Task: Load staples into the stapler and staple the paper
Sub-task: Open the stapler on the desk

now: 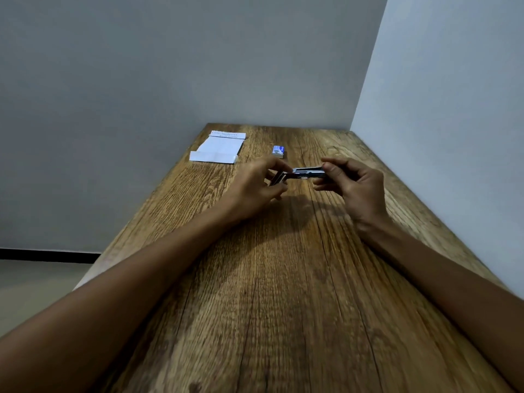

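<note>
Both hands' fingers pinched on the stapler between them, above the table.

Stapler between both hands

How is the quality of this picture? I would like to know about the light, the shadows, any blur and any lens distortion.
Head view: dim, soft light; the hands cast a diffuse shadow on the table. Wide-angle stretch enlarges the forearms near the bottom edge. The stapler is small and slightly blurred between the left hand and right hand; no glare.
</note>
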